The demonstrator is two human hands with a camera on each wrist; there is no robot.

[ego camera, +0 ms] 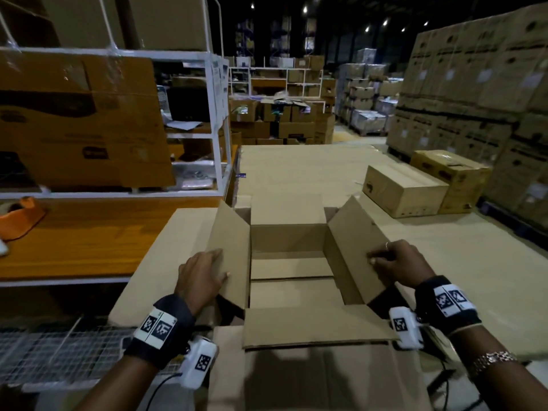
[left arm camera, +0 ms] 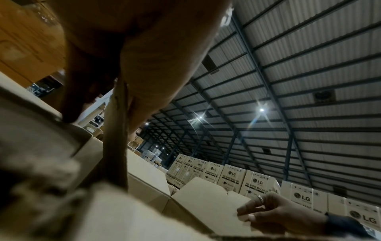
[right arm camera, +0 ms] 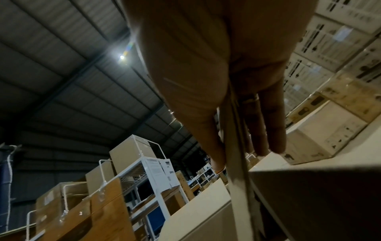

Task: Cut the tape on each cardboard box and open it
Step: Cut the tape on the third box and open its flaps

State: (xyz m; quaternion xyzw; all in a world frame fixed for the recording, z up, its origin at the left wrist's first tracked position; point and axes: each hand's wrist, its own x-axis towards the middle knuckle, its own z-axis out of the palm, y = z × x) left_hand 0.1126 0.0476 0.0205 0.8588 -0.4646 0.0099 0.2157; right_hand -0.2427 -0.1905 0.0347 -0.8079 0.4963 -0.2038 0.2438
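Fingers [ego camera: 378, 258] of both hands pinch the open box's [ego camera: 289, 241] side flaps, fingertips hidden.

A dim warehouse, lit only by small ceiling lamps [ego camera: 305, 8] that glow as pinpoints at twelve o'clock in the head view, leaving the far aisles near black. The open cardboard box [ego camera: 289, 253] takes soft overhead light, and a broad shadow falls across its near flap at six o'clock. Straight shelf rails bow toward the frame edges from the wide lens. In the left wrist view a lamp [left arm camera: 261, 110] throws a starburst flare, and cardboard at seven o'clock smears into grainy blur. In the right wrist view the right hand [right arm camera: 216, 65] is backlit, soft and out of focus, beside a lamp [right arm camera: 122, 57] ringed with coloured glare.
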